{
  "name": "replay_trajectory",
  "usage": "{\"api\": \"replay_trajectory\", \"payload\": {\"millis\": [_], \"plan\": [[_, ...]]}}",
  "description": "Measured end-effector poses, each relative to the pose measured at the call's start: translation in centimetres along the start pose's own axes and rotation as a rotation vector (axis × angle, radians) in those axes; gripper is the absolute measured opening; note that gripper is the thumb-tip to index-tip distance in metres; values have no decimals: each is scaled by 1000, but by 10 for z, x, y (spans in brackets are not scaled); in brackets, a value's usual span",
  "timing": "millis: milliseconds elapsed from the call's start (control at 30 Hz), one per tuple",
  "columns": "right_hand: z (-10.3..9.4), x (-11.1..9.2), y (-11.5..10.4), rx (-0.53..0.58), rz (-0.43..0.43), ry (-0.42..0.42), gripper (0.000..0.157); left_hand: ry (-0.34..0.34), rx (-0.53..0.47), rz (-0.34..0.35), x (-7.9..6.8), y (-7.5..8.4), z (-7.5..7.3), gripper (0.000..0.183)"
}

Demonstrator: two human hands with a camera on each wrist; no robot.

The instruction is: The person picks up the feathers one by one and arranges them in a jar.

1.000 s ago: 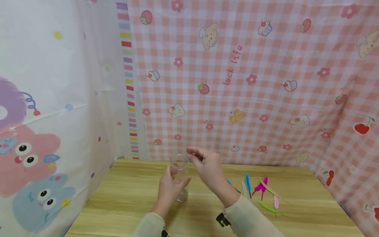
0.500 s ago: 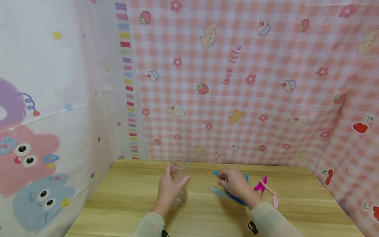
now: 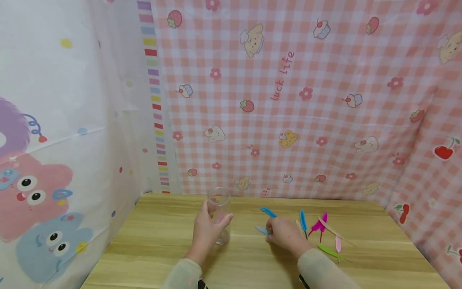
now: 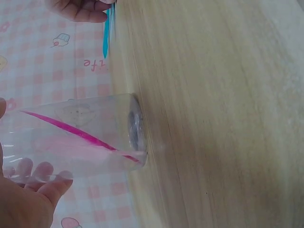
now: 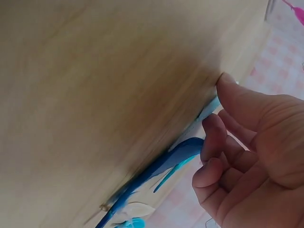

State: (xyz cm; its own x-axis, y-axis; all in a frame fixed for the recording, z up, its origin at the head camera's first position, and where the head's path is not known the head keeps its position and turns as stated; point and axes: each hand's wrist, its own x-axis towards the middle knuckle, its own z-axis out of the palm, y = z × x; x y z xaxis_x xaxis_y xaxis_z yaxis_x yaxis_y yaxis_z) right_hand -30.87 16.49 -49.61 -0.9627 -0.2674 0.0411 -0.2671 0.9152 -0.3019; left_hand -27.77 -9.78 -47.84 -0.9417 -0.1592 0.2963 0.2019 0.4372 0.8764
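Observation:
My left hand grips a clear plastic jar standing upright on the table. Inside the jar, the left wrist view shows a thin magenta feather and a pale pink feather, both leaning. My right hand is low over the table among loose feathers. In the right wrist view its thumb and index finger are apart, at either side of a light blue feather. A dark blue feather runs up to the curled index finger. A bright blue feather lies just beyond the hand.
Right of that hand lie another blue feather, magenta feathers, a beige feather, a pink feather and a green feather. A pink checked cloth hangs behind the wooden table.
My right hand has gone from beside the jar's mouth to the feathers at the right, then lowered to the light blue one. The left hand and jar have stayed in place.

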Motion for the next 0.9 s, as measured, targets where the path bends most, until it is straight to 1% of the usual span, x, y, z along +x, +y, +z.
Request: {"api": "replay_trajectory", "payload": {"millis": [100,333,567,900], "plan": [[2,-2,-3,-8,-1,7,24,0,-5,3,0,0,0,79],[7,-5,-12,-54,14,-24,11,5,-11,13,0,-1,0,75],[10,-5,-21,-87,27,-33,10,3,-12,24,0,-2,0,72],[9,-7,-23,-82,28,-32,10,-2,-16,16,-2,-1,-1,73]]}}
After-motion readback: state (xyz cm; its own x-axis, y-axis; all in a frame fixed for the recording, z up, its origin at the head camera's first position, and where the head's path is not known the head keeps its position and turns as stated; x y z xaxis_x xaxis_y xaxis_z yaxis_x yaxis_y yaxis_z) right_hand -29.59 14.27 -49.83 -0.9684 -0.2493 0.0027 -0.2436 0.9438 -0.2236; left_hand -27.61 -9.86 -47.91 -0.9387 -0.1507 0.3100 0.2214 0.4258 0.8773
